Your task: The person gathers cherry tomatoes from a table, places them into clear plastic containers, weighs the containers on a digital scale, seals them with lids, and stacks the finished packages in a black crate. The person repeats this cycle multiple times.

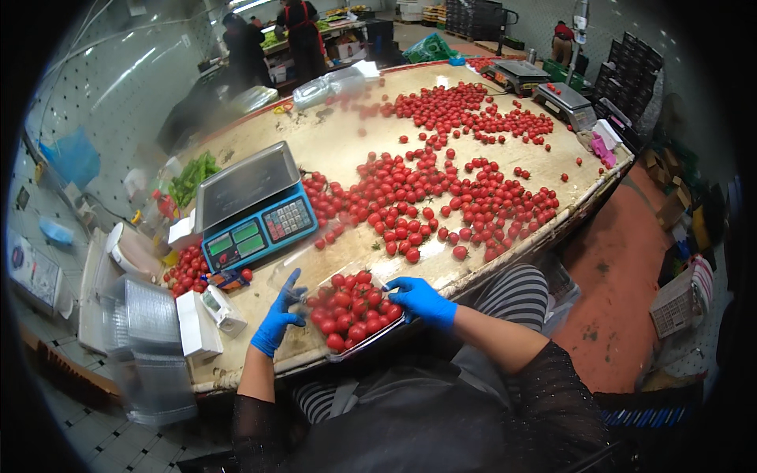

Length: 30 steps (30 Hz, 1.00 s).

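A clear plastic punnet (368,342) heaped with cherry tomatoes (353,308) rests at the near edge of the worktable, close to my body. My right hand (423,300), in a blue glove, holds the punnet's right rim with bent fingers. On the other side, my gloved left hand (280,316) is beside the punnet's lid side with thumb and fingers apart, and nothing shows in its grasp. Loose cherry tomatoes (408,177) spread over the table beyond. A blue digital scale (260,233) with a bare metal pan stands ahead of my left hand.
Stacked clear punnets (145,349), white boxes (198,325) and more tomatoes (190,267) lie at the left. Lettuce (193,177) is behind the scale. Two more scales (565,105) stand at the far right. People (300,35) work in the background. The table's raised edge (508,254) runs along the right.
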Each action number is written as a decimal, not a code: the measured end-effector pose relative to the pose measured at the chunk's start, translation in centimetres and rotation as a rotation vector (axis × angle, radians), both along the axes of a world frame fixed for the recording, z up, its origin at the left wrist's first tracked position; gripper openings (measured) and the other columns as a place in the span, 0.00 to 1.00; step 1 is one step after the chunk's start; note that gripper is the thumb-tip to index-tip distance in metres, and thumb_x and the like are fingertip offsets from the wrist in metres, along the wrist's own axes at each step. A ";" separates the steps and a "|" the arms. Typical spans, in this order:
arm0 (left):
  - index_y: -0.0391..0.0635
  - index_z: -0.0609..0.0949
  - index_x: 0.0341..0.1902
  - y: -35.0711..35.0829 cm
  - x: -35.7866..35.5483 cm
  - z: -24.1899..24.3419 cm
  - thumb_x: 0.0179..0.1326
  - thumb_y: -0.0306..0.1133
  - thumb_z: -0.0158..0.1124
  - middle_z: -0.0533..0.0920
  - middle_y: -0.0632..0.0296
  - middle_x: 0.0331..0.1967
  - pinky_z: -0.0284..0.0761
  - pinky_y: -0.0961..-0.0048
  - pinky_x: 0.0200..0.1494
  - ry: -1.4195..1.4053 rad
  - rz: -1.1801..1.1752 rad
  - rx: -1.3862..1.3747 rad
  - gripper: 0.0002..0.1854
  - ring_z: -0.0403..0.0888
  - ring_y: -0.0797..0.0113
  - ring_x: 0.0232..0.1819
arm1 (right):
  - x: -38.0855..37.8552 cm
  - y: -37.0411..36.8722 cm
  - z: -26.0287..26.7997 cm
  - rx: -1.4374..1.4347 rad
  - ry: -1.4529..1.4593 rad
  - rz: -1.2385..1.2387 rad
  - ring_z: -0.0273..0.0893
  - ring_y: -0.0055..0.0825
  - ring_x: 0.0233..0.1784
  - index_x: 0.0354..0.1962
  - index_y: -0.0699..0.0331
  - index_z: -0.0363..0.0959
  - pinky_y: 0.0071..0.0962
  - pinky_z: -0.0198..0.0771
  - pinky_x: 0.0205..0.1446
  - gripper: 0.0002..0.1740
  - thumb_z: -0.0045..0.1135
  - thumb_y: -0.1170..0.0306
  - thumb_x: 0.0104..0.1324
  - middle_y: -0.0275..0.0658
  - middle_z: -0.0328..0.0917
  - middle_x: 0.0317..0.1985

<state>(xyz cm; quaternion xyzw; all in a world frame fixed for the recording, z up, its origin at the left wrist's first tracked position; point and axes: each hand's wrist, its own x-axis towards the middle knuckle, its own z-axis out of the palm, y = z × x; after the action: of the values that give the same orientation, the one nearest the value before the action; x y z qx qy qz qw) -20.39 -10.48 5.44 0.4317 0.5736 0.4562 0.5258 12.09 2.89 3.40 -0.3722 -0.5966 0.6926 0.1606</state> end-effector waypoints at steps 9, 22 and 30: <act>0.52 0.74 0.71 -5.3 6.1 0.9 0.69 0.47 0.60 0.51 0.50 0.80 0.53 0.56 0.75 0.365 0.072 0.148 0.29 0.50 0.53 0.80 | 0.6 0.2 2.6 -0.312 -0.062 -0.065 0.75 0.24 0.18 0.59 0.65 0.73 0.23 0.74 0.22 0.28 0.41 0.50 0.77 0.33 0.75 0.24; 0.35 0.56 0.76 -5.7 10.5 2.3 0.63 0.39 0.71 0.76 0.61 0.34 0.85 0.70 0.28 -0.243 0.431 -0.313 0.46 0.79 0.72 0.29 | 0.2 -0.5 4.6 -0.120 -0.147 0.140 0.74 0.20 0.24 0.66 0.68 0.64 0.23 0.75 0.26 0.39 0.65 0.54 0.66 0.39 0.78 0.33; 0.33 0.60 0.72 -5.5 11.1 2.5 0.61 0.30 0.68 0.75 0.61 0.32 0.87 0.66 0.27 -0.284 0.476 -0.241 0.39 0.79 0.70 0.28 | -0.2 -0.9 3.9 -0.056 -0.225 0.107 0.78 0.21 0.30 0.67 0.68 0.64 0.22 0.74 0.28 0.35 0.63 0.59 0.69 0.40 0.82 0.42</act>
<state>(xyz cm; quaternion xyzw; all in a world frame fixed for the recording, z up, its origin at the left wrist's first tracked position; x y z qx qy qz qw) -9.28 -16.03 7.94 0.1516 0.6295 0.5512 0.5263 11.93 1.98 7.34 -0.4195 -0.6104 0.6704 0.0451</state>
